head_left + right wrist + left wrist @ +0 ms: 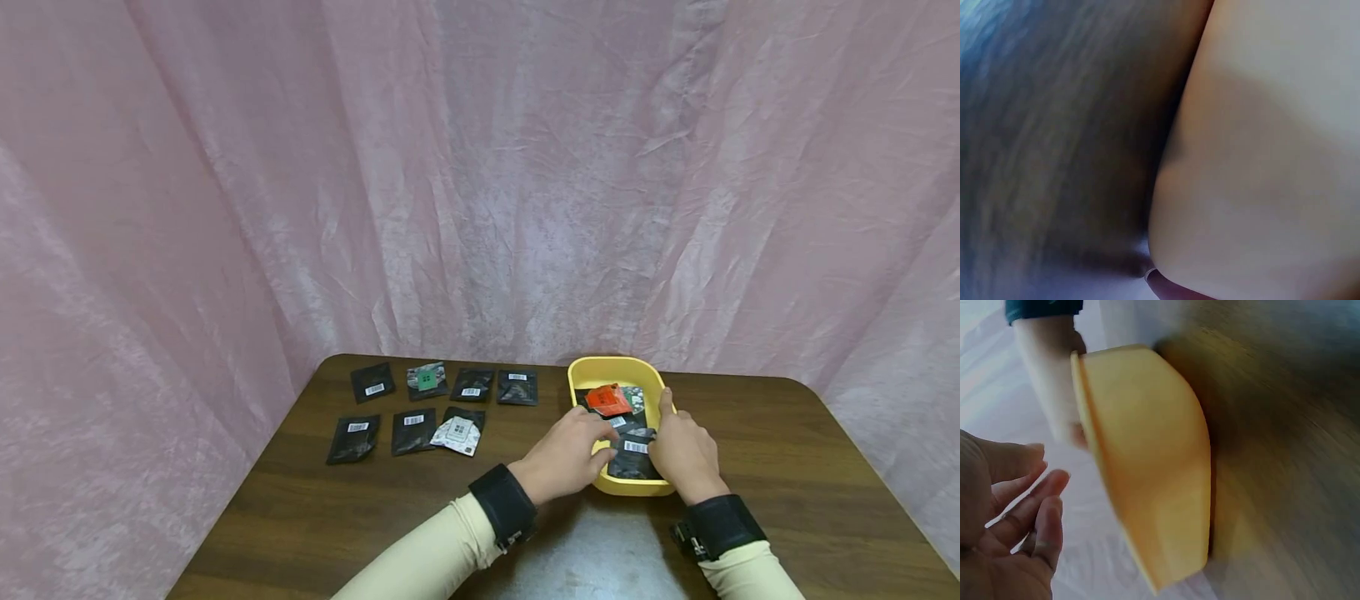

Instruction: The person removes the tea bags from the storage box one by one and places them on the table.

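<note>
Yellow bin point(636, 489) holds packets point(634, 465); right hand point(686, 454) clamped on its side, left hand point(567, 450) opposite, fingers loosely parted

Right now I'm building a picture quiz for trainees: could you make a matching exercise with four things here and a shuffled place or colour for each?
1. Tub
2. Orange packet
3. Curtain
4. Table

A. Inside the tub
B. Brown
C. Yellow
D. Pink

Pairs: 1-C, 2-A, 3-D, 4-B
</note>
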Action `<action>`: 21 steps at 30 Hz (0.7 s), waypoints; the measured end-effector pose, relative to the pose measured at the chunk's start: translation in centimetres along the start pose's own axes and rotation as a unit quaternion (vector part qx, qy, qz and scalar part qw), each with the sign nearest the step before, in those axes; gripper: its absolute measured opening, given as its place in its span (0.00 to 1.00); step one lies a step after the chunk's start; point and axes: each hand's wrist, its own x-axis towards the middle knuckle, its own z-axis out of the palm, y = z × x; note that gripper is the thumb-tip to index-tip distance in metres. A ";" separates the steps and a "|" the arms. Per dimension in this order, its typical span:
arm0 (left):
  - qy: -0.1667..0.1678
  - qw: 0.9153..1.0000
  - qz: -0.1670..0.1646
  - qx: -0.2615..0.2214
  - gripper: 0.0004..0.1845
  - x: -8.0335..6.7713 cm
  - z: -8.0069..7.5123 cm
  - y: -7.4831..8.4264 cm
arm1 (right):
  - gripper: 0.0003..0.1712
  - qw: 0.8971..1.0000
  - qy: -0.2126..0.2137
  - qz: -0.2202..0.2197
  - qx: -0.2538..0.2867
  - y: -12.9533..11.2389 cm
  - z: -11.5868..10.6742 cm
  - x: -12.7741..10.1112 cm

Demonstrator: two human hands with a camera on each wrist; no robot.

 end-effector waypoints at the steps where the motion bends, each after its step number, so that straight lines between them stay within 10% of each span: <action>1: -0.010 1.000 0.000 -0.002 0.09 0.5 0.4 0.1 | 0.56 1.000 0.001 -0.001 0.000 0.0 0.0 0.0; 10: -0.108 0.994 0.007 -0.025 0.14 3.8 3.5 -0.1 | 0.56 1.000 0.012 -0.007 0.002 0.1 0.4 0.0; 21: -0.215 0.974 -0.017 0.074 0.24 6.0 4.1 0.9 | 0.55 0.999 0.029 -0.013 0.003 0.1 0.1 -0.1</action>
